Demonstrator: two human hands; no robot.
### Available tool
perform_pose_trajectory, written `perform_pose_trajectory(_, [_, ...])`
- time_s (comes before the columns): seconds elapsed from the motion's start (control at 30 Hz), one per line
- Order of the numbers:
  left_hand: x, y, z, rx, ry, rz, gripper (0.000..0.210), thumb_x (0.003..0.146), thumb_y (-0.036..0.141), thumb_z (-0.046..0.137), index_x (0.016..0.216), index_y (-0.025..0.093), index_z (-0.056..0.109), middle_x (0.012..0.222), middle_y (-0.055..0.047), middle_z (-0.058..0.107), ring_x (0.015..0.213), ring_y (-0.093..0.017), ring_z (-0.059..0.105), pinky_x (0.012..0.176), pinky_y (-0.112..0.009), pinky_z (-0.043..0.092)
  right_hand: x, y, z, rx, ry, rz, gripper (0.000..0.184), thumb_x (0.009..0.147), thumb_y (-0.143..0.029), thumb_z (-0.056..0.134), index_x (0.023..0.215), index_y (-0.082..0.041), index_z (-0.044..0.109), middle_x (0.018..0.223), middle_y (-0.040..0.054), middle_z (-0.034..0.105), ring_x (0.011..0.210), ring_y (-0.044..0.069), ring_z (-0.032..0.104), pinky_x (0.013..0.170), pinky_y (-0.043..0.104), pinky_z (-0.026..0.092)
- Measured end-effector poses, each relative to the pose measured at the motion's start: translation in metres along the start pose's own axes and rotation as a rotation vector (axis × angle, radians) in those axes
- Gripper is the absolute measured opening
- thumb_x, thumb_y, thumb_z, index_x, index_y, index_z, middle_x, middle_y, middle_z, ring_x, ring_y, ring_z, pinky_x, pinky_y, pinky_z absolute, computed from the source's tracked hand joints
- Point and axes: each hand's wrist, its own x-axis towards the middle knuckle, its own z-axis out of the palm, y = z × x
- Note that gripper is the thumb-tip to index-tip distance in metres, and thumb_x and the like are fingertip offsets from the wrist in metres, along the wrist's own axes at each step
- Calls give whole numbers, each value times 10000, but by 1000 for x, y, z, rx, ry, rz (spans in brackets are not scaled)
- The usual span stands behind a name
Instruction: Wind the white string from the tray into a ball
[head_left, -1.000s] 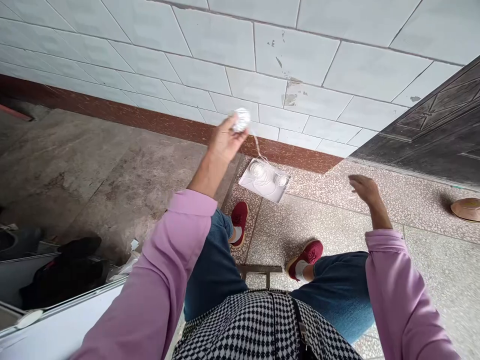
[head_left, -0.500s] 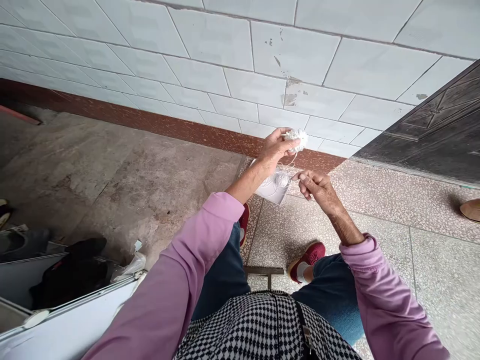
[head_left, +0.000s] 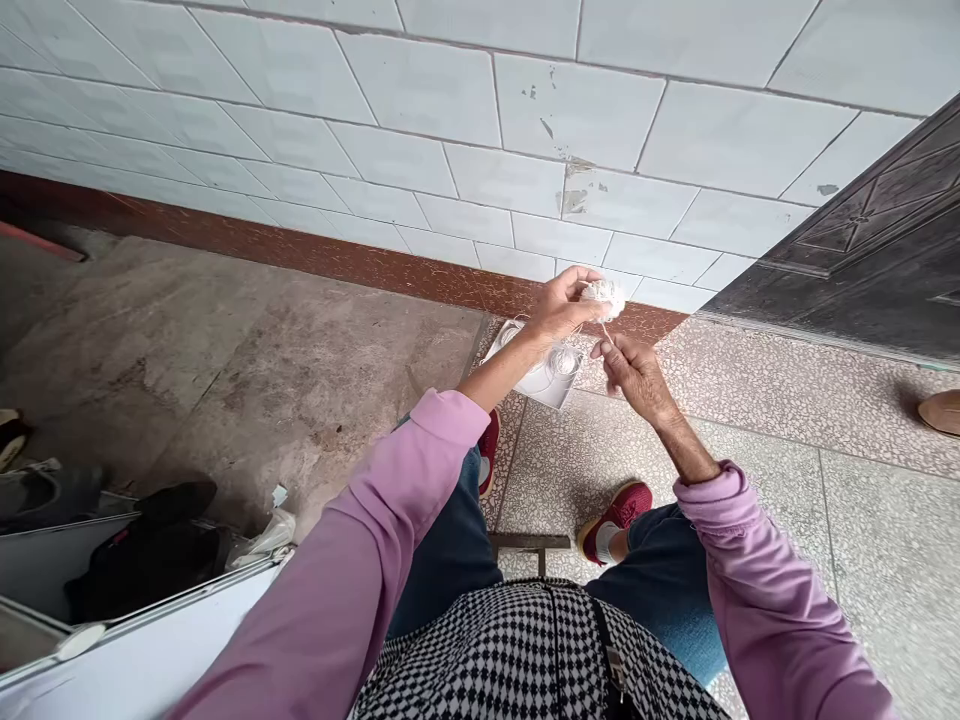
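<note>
A white ball of string point(head_left: 606, 297) is gripped in my left hand point(head_left: 564, 304), its right side showing past the fingers. From it a strand of white string point(head_left: 607, 334) runs down to my right hand point(head_left: 634, 375), which pinches it between thumb and forefinger just below the ball. Under my hands, on the floor, rests a shallow white box point(head_left: 551, 396). Inside the box lies another ball of string point(head_left: 564, 360), with loose loops of string at the box's left end. My left wrist covers part of the box.
A tiled wall point(head_left: 420, 100) with a brown base strip stands ahead, and a dark door point(head_left: 870, 240) is at the right. An open white container point(head_left: 150, 640) holding dark items is at lower left. A brown shoe point(head_left: 941, 412) lies at the right edge.
My left hand has shifted slightly right and down with the ball. My right hand has come closer beneath it, and the strand between them is now short and nearly upright.
</note>
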Motion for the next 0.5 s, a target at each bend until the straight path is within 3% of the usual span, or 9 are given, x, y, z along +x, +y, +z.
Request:
perform_pose_trajectory(0.1, [0, -5, -6, 217, 4, 125, 390, 663, 104, 846, 1000, 181, 665, 974, -33, 758, 870, -163, 689, 801, -311, 557, -4, -14, -12, -125, 97, -91, 512, 1047, -719, 639, 899, -234, 708, 694, -13, 508, 639, 145, 461, 579, 297, 385])
perform_pose_trajectory(0.2, [-11, -4, -6, 286, -237, 82, 368, 657, 141, 856, 982, 187, 689, 913, -7, 725, 816, -145, 657, 756, -295, 520, 1, -16, -40, -188, 271, -145, 538, 1044, -727, 635, 821, -239, 676, 661, -14, 449, 632, 153, 421, 584, 316, 351])
perform_pose_trajectory(0.3, [-21, 2, -1, 90, -459, -85, 431, 676, 264, 900, 1058, 192, 712, 932, -30, 727, 812, -159, 670, 758, -322, 535, 7, -5, -57, -199, 332, -127, 576, 1019, -759, 648, 748, -252, 623, 652, -4, 439, 637, 165, 397, 594, 334, 335])
perform_pose_trajectory(0.37, [-21, 6, 3, -84, -433, -131, 503, 647, 313, 926, 1079, 203, 692, 1003, -51, 731, 877, -183, 697, 797, -347, 555, 8, 4, -52, -181, 269, -96, 609, 1004, -798, 633, 727, -257, 593, 656, -1, 451, 635, 166, 386, 596, 338, 333])
perform_pose_trajectory(0.5, [-11, 9, 2, -153, -173, -93, 538, 610, 309, 916, 1054, 227, 624, 1025, -40, 715, 932, -196, 692, 823, -346, 552, 3, 5, -20, -174, 41, -57, 680, 983, -890, 551, 765, -249, 615, 651, -4, 489, 620, 162, 415, 597, 333, 340])
